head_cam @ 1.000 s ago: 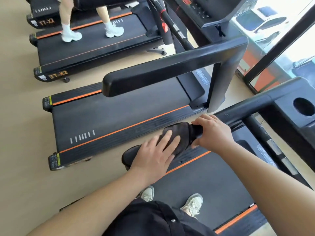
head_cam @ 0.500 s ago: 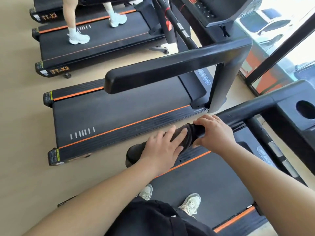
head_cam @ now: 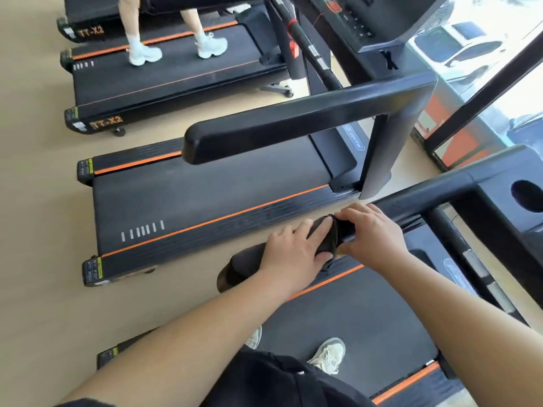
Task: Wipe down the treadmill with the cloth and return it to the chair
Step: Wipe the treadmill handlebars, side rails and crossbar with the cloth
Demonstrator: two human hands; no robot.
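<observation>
Across the lower right of the frame, treadmill (head_cam: 352,318) with black belt and orange stripe. Slanting from the right edge down to centre, its handrail (head_cam: 426,195). At centre, left grip (head_cam: 296,254) laid flat on the cloth, fingers straight. Just right of it, right grip (head_cam: 373,233) curled round the handrail. Between both, touching each, dark cloth (head_cam: 324,240) draped over the handrail.
</observation>
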